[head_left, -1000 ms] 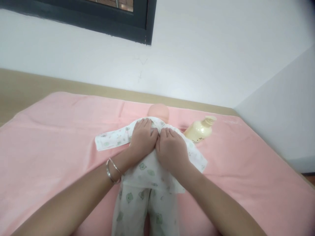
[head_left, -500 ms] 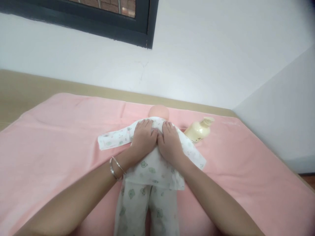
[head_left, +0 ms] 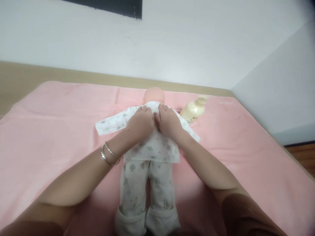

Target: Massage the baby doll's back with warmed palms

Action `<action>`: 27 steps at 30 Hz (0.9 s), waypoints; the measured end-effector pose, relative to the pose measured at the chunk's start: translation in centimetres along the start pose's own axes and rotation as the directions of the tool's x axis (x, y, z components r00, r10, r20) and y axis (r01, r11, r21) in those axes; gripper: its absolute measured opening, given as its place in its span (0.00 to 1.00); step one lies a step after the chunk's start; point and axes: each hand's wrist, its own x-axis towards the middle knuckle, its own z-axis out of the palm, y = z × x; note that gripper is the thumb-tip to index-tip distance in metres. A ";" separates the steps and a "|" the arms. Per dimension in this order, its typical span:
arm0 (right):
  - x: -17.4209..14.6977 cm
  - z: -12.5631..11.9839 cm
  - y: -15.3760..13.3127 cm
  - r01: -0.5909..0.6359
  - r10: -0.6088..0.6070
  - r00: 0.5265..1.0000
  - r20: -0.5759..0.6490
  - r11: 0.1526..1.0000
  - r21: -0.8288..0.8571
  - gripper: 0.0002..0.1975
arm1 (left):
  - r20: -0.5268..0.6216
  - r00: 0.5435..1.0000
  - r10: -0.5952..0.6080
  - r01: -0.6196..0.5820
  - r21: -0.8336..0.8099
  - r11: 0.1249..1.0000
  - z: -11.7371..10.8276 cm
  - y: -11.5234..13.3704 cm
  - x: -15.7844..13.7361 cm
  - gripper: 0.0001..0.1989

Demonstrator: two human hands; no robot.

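Observation:
A baby doll (head_left: 154, 95) lies stretched out, head away from me, with no face showing. It wears a white patterned shirt (head_left: 159, 149) and matching trousers (head_left: 135, 183) with rolled cuffs. My left hand (head_left: 140, 122) rests on the left of the doll's upper body, its fingers laid over the shirt near the shoulder and its thumb hidden. On the other side, close beside it, my right hand (head_left: 168, 122) presses on the shirt with fingers extended and the thumb apart. Neither hand holds anything that I can see.
A pale yellow pump bottle (head_left: 193, 111) leans at a tilt by the doll's right-hand sleeve. Pink cloth (head_left: 61, 131) spreads under everything, over a wooden surface (head_left: 22, 73). White wall (head_left: 177, 46) rises behind, with a dark window frame (head_left: 118, 6) at the top.
The view has tipped downward, bringing the trouser cuffs into sight. Both hands stay on the shirt; they have shifted slightly, the left thumb is now out of sight, and the thumbs no longer visibly meet.

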 end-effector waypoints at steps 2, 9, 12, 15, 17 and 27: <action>-0.9 -0.3 -1.1 -0.025 0.024 0.999 -0.027 0.999 -0.039 0.29 | -0.027 0.999 -0.036 0.033 -0.101 0.994 0.6 -0.9 0.8 0.15; -2.3 -0.8 -2.8 0.044 -0.047 0.996 -0.079 0.998 -0.041 0.25 | -0.106 0.980 -0.170 0.147 -0.199 0.969 2.2 -2.5 2.4 0.13; -0.7 -0.6 -1.4 0.033 -0.032 0.999 -0.017 0.998 0.046 0.25 | -0.115 0.993 -0.030 0.023 -0.064 0.998 2.0 -1.7 1.4 0.17; 0.8 -0.4 0.0 -0.026 0.022 0.999 0.041 0.994 0.105 0.28 | -0.095 0.992 0.088 -0.086 0.027 0.996 1.3 -0.5 0.0 0.18; 1.2 -0.4 0.3 -0.060 0.052 0.997 0.065 0.992 0.113 0.30 | -0.093 0.990 0.108 -0.107 0.014 0.994 1.0 -0.2 -0.4 0.18; -1.8 -1.3 -2.4 0.031 -0.034 0.999 0.030 0.996 0.081 0.28 | -0.214 0.949 -0.231 0.136 -0.386 0.913 3.0 -2.6 2.3 0.13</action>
